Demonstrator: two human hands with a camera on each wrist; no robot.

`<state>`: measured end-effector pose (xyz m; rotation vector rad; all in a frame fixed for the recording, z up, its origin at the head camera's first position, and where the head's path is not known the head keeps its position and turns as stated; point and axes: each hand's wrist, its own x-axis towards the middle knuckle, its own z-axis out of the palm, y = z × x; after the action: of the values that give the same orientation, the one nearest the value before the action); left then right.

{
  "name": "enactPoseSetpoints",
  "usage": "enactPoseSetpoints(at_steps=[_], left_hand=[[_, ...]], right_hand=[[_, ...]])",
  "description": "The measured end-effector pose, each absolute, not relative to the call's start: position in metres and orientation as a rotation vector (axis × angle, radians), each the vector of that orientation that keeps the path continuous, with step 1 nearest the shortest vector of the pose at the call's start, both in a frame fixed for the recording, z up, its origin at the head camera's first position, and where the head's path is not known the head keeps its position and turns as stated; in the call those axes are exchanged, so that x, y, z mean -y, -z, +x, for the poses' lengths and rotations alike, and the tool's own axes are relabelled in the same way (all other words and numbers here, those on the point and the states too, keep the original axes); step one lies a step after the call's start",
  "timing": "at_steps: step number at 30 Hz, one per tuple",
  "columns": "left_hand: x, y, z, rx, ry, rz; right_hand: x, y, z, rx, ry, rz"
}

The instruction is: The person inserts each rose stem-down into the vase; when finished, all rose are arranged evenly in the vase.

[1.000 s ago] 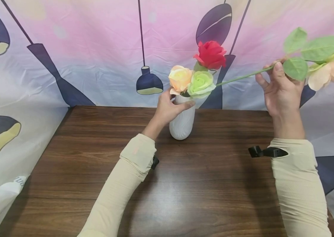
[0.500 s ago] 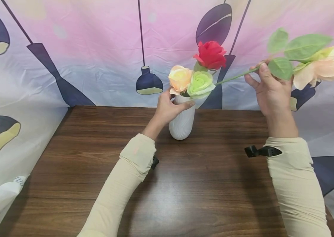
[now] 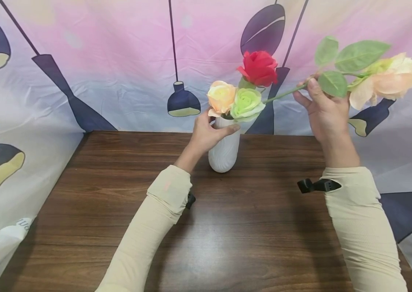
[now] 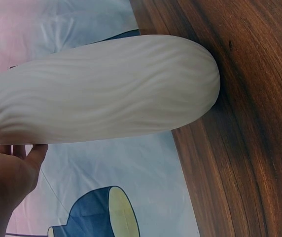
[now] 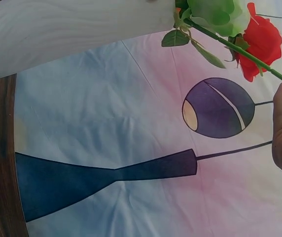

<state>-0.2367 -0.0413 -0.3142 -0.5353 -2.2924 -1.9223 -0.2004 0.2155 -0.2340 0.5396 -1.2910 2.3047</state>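
Observation:
A white ridged vase (image 3: 225,152) stands upright on the wooden table, and my left hand (image 3: 207,132) grips it round the neck. Three artificial flowers stand in its mouth: a red rose (image 3: 258,68), a pale green rose (image 3: 246,104) and a peach rose (image 3: 222,97). My right hand (image 3: 328,111) pinches the green stem (image 5: 252,57) of a larger pale peach flower (image 3: 388,79) with leaves, held nearly level. In the right wrist view the stem's far end reaches the vase mouth beside the green rose; whether it is inside cannot be seen.
The dark wooden table (image 3: 206,227) ends at a hanging cloth backdrop (image 3: 129,61) printed with lamps, close behind the vase. More cloth hangs at the left side and the right side.
My right hand has moved left with the peach flower, bringing it closer to the vase; its stem slides further behind the green rose. The left hand and vase stay put.

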Motion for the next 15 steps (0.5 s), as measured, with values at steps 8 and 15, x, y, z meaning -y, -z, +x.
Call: enactPoseSetpoints(at_steps=[8, 15], left_hand=[[0.042, 0.314, -0.236, 2.308, 1.905, -0.525], [0.042, 0.314, -0.237, 2.327, 1.904, -0.515]], right_hand=[[-0.207, 0.227, -0.204, 1.308, -2.283, 0.525], [-0.2, 0.218, -0.209, 1.288, -2.185, 0.537]])
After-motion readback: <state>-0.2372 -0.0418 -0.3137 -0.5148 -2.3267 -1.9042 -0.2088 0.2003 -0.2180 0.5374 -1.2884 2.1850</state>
